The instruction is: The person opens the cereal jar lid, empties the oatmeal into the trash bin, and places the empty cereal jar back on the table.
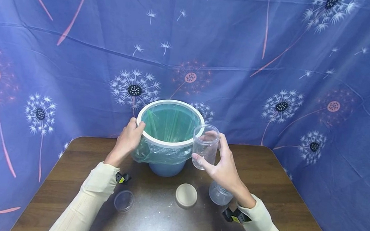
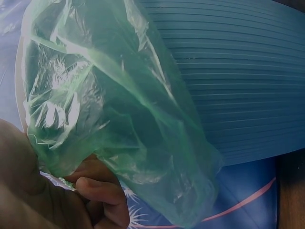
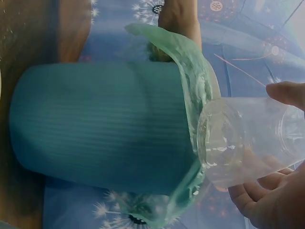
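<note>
A blue ribbed bin stands on the table, with a white ring round its top. Its translucent green bag lines the inside and hangs over the outside. My left hand grips the left side of the rim, thumb on top; in the left wrist view its fingers curl under the bag. With my right hand I hold a clear plastic jar, thumb in front and fingers behind. The jar is roughly upright beside the bin's right rim and looks lidless. In the right wrist view, its base faces the bin.
Another clear jar stands under my right forearm, partly hidden. A beige round lid lies on the brown table before the bin, and a clear round lid to its left. Blue patterned cloth hangs behind.
</note>
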Available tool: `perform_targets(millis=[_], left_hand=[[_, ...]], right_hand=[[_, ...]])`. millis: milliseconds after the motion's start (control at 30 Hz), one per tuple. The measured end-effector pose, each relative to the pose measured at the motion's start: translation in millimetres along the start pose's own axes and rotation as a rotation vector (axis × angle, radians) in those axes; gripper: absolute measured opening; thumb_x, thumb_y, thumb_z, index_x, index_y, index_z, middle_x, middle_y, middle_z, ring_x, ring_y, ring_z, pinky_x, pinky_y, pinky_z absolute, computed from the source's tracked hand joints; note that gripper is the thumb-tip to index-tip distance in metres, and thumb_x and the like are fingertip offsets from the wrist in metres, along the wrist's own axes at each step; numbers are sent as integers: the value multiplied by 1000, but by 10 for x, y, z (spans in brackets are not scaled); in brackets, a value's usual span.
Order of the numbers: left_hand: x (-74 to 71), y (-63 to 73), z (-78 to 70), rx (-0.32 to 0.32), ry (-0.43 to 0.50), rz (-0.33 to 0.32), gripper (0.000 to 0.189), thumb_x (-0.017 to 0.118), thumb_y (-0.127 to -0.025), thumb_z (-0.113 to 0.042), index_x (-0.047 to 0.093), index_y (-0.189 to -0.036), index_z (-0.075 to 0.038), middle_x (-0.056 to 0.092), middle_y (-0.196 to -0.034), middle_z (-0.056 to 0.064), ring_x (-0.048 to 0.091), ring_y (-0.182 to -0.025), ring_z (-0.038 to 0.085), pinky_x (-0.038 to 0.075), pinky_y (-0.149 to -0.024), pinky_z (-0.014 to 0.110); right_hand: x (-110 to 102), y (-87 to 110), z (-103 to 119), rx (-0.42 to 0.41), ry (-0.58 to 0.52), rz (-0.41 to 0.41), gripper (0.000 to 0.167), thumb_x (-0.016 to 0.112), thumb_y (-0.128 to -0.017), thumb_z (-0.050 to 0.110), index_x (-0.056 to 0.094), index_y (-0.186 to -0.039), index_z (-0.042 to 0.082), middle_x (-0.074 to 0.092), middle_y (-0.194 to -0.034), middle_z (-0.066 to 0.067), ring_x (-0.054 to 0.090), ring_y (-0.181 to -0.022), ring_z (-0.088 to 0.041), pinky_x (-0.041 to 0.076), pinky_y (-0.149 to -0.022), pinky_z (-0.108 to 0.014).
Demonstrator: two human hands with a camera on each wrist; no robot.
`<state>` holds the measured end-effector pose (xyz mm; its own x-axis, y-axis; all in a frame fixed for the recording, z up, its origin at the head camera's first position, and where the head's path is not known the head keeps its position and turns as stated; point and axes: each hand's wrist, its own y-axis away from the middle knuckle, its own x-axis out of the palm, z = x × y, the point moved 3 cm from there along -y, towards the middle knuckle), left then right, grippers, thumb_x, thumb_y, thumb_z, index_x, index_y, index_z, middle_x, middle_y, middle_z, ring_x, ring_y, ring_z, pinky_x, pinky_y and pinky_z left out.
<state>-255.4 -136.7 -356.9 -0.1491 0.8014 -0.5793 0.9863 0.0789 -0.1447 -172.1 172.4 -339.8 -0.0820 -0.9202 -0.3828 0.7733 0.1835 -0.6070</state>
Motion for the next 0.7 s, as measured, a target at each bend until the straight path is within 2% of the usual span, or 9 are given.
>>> perform_targets(millis=[167,367,700], left_hand=[[-2,2,0,-5,6,-7,36,37,-108,-40,49,-111,-6,56,-95,18,57,-92,37,43,-80,50],[-1,-3,9,-7,7,-5,36,37,-108,-41,48,-112,-6,57,-97,18,58,-94,37,43,-81,50],[0,-12,17,6,-9,-1,40,36,-107,-40,50,-115,-4,59,-99,20,58,-95,37,45,-84,54]], right_hand=[[73,90,-24,-1,-1,24,68,90,-86,11,51,-141,6,67,-132,0,62,-124,-20,43,-105,-29],[206,234,-30,22,-17,61,70,91,-85,16,52,-142,12,67,-132,2,63,-124,-19,48,-102,-31],[533,477,-134,25,-22,166,71,95,-83,27,53,-140,19,71,-125,8,68,-118,-17,46,-108,-36]])
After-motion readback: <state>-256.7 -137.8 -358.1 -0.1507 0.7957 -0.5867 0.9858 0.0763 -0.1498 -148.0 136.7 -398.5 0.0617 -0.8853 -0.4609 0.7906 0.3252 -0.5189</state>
